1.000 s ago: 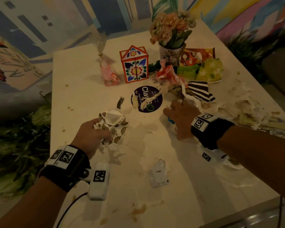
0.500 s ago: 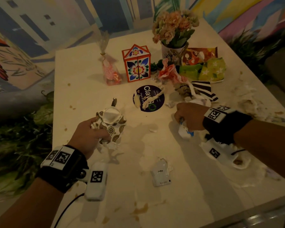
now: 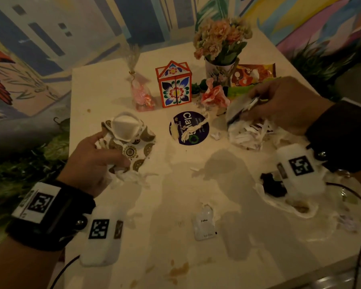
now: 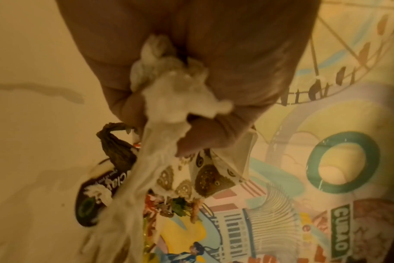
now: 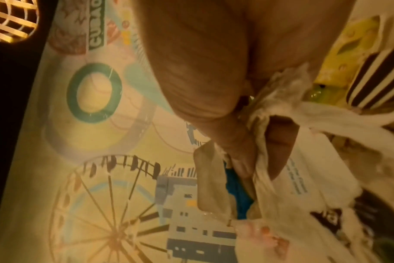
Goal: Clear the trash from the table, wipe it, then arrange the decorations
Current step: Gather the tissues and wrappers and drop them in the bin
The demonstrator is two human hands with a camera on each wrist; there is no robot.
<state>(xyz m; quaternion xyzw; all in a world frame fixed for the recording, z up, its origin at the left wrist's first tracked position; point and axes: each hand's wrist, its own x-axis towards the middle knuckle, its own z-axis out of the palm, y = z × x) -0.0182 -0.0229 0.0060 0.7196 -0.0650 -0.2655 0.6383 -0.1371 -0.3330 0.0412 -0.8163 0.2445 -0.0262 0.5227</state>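
My left hand (image 3: 113, 159) grips a wad of trash (image 3: 131, 140): a brown-patterned napkin, a white cup piece and tissue, held just above the white table (image 3: 104, 84). The left wrist view shows the left hand (image 4: 191, 124) with its fingers curled round white tissue (image 4: 175, 92) and the patterned napkin (image 4: 205, 178). My right hand (image 3: 256, 109) holds a bundle of shredded white paper and wrappers (image 3: 246, 132) above the table's right side. In the right wrist view the right hand (image 5: 247, 146) pinches tissue (image 5: 265, 169) and a blue scrap (image 5: 236, 192).
At the back stand a flower vase (image 3: 221, 46), a painted house-shaped box (image 3: 175, 86), a cellophane candy bag (image 3: 142, 94) and a pink paper flower (image 3: 214, 95). A round dark coaster (image 3: 189, 128), a coffee sachet (image 3: 203, 224), soiled tissue (image 3: 283, 197) and brown stains (image 3: 177, 272) lie nearer.
My right hand closed on the paper scraps, lifted them off the table and moved back and right. My left hand keeps its wad, held slightly higher.
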